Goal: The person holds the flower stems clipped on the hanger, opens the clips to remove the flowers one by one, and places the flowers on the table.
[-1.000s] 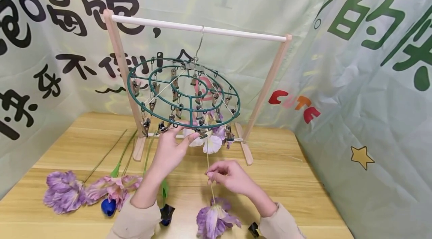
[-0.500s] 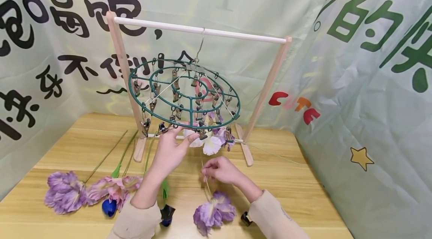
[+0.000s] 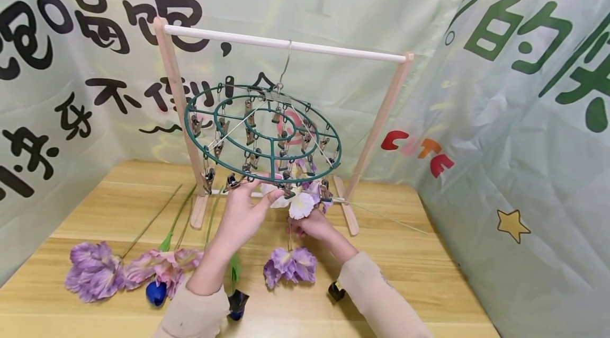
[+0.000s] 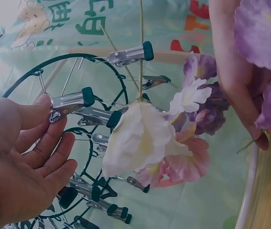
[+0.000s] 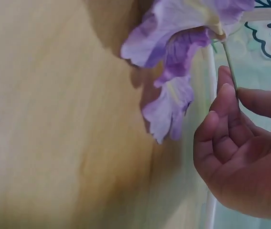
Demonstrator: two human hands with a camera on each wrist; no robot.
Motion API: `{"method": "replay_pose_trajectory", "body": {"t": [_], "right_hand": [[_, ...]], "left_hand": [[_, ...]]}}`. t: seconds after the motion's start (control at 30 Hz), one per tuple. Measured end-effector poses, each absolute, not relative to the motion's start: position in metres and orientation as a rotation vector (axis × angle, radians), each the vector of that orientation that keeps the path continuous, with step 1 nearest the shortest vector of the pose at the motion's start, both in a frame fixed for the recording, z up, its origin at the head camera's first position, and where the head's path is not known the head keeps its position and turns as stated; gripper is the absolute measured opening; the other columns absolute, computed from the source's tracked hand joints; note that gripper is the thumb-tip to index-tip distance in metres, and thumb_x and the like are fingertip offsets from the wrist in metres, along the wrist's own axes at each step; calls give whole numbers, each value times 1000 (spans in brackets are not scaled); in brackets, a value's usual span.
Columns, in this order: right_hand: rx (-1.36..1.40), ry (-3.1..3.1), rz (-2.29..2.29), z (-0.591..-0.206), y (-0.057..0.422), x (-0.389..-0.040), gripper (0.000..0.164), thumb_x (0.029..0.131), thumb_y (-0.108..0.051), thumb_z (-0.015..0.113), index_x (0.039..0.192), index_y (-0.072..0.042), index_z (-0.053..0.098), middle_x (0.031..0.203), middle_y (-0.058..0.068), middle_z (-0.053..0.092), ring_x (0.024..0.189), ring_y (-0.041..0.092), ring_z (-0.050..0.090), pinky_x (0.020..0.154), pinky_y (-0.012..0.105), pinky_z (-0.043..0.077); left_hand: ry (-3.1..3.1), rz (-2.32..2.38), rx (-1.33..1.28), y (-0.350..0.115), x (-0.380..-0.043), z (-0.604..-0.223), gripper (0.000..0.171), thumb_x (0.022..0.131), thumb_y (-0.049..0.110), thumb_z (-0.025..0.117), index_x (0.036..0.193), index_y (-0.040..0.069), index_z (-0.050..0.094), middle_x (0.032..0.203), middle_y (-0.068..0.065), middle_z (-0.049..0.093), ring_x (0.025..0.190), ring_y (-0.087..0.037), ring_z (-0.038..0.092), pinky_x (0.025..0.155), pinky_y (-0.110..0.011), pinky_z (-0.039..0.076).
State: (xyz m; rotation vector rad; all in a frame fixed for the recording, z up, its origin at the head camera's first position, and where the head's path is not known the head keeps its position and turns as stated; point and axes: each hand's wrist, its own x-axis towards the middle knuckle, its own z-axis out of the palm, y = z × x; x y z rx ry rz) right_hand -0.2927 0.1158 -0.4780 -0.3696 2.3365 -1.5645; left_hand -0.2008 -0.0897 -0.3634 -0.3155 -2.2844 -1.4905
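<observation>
My left hand (image 3: 243, 216) pinches a metal clip (image 4: 73, 101) between thumb and index finger; in the left wrist view the other fingers are loosely bent. The clip belongs to a round green clip hanger (image 3: 272, 158). My right hand (image 5: 245, 148) pinches the thin stem (image 5: 229, 62) of a purple artificial flower (image 3: 289, 266), whose head hangs downward. In the head view a white flower (image 3: 302, 204) partly hides that hand. The white flower hangs head down beside pink (image 4: 188, 160) and purple blooms (image 4: 200, 69) under the hanger.
A wooden stand (image 3: 381, 115) with a white rod (image 3: 286, 44) bears the hanger. On the table (image 3: 395, 285) lie a purple flower (image 3: 92, 272), a pink flower (image 3: 164, 266) and a blue bud (image 3: 155, 293). Black clips (image 3: 336, 291) lie near both sleeves. Printed cloth surrounds the table.
My right hand has moved forward and up to beneath the white flower, carrying the purple flower, whose head now sits farther from me. The left hand keeps its hold on the clip.
</observation>
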Motion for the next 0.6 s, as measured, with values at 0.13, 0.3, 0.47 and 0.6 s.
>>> {"method": "replay_pose_trajectory", "body": {"t": [0.13, 0.3, 0.47, 0.6], "right_hand": [[-326, 2319, -1557, -479, 115, -296, 19, 94, -4, 67, 107, 10, 68, 78, 8, 75, 55, 12, 59, 52, 22, 48], [-327, 2307, -1566, -480, 114, -298, 15, 92, -3, 69, 102, 8, 68, 78, 10, 75, 53, 11, 58, 50, 21, 47], [-342, 2321, -1544, -482, 114, -297, 8, 93, -4, 70, 95, 4, 68, 78, 10, 74, 54, 11, 56, 49, 22, 45], [-368, 2337, -1532, -484, 113, -298, 7, 93, -4, 71, 92, 2, 68, 78, 13, 75, 53, 11, 56, 48, 22, 44]], "left_hand": [[-2285, -1473, -326, -89, -201, -364, 46, 96, 36, 76, 130, 5, 71, 61, -3, 44, 40, -7, 25, 48, -30, 40], [-2305, -1496, -311, -89, -201, -363, 53, 95, 35, 76, 134, 0, 67, 59, -3, 44, 40, -8, 25, 47, -29, 40], [-2318, -1503, -302, -89, -200, -362, 52, 96, 33, 76, 133, -2, 67, 52, 3, 36, 40, -8, 25, 42, -26, 36], [-2324, -1488, -303, -90, -200, -362, 50, 96, 33, 77, 132, -1, 68, 55, 2, 38, 41, -8, 25, 48, -28, 39]]}}
